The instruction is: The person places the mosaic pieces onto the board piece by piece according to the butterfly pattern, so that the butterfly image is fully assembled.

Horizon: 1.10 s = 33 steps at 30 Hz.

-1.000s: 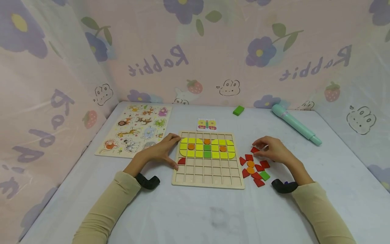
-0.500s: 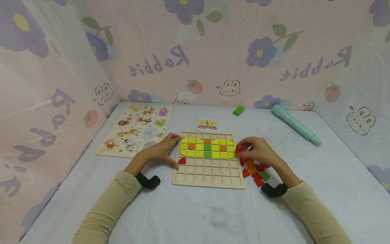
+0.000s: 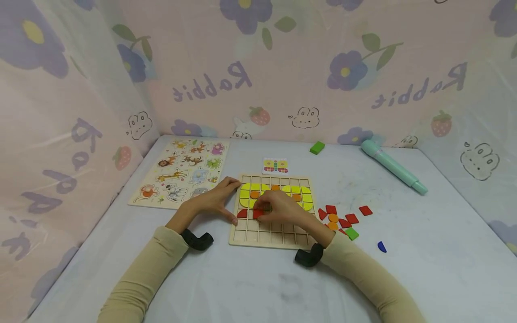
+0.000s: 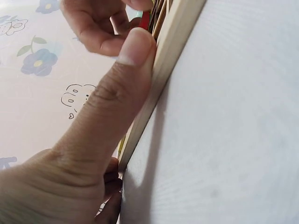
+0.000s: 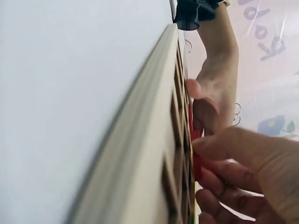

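Note:
A wooden grid board (image 3: 258, 236) bears yellow tiles (image 3: 307, 197) and orange discs (image 3: 275, 187) in its far rows. One red quarter-round tile (image 3: 242, 214) sits in a cell at its left. Along the board's left edge lies my left hand (image 3: 213, 201), thumb and fingers spread apart; the left wrist view shows the thumb (image 4: 135, 51) against the rim. My right hand (image 3: 282, 208) is over the middle of the board and pinches a red square tile (image 3: 257, 214) beside the quarter-round one. That hand covers the green tiles and part of the yellow.
Loose red, orange and green tiles (image 3: 331, 209) lie right of the board, with a blue piece (image 3: 381, 246) farther out. Behind the board is a butterfly pattern card (image 3: 275, 166). An animal puzzle (image 3: 139, 200), a green block (image 3: 317, 147) and a teal microphone (image 3: 393, 167) lie around.
My right hand has carried the red square tile left from the loose pile onto the board. The blue piece and a red tile it had hidden now show. My left hand stays put.

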Tool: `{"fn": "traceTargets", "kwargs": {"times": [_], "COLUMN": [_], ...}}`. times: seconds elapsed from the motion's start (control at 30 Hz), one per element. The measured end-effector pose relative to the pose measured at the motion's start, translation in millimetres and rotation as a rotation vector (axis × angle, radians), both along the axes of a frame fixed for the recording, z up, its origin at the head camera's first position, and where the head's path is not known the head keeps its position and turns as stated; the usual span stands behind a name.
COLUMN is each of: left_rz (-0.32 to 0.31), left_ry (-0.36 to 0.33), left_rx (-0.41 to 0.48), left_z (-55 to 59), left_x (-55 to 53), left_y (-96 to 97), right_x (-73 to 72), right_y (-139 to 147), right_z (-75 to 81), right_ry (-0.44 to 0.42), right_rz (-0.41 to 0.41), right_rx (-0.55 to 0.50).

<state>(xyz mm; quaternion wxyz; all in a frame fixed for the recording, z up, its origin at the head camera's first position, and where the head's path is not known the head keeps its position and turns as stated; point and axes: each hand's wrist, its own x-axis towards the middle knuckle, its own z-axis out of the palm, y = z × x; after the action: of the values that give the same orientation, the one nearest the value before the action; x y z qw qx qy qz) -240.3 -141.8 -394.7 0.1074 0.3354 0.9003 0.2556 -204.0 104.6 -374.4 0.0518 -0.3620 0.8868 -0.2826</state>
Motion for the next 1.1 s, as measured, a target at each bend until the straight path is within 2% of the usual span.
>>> {"fn": "traceTargets", "kwargs": {"times": [0.13,0.33,0.6,0.73,0.9,1.1], "left_rz": [-0.004,-0.022,-0.028,-0.029,-0.023,-0.01], "left_ry": [-0.007,0.003,0.009,0.015,0.011,0.007], "left_rx": [-0.001,0.008,0.008,0.0,-0.007,-0.017], "left_z": [0.9,0.5,1.5,2.6,3.8,3.5], "left_x": [-0.1,0.0,0.6,0.7,0.6,1.2], "left_y": [0.6,0.8,2.7,3.4,2.3,0.4], "right_x": [-4.0,-5.7,-5.1,-3.6,3.0,16.6], "right_y": [-6.1,-7.0,3.0,26.1,73.2,132.1], "right_z": [-4.4,-7.6,-3.1,4.4,12.8,18.0], "right_ry": [0.034,0.014,0.025,0.046,0.033,0.064], "right_rz": [0.035,0.037,0.061,0.056,0.02,-0.09], "right_rx": [-0.004,-0.013,-0.025,-0.046,-0.069,-0.058]}}
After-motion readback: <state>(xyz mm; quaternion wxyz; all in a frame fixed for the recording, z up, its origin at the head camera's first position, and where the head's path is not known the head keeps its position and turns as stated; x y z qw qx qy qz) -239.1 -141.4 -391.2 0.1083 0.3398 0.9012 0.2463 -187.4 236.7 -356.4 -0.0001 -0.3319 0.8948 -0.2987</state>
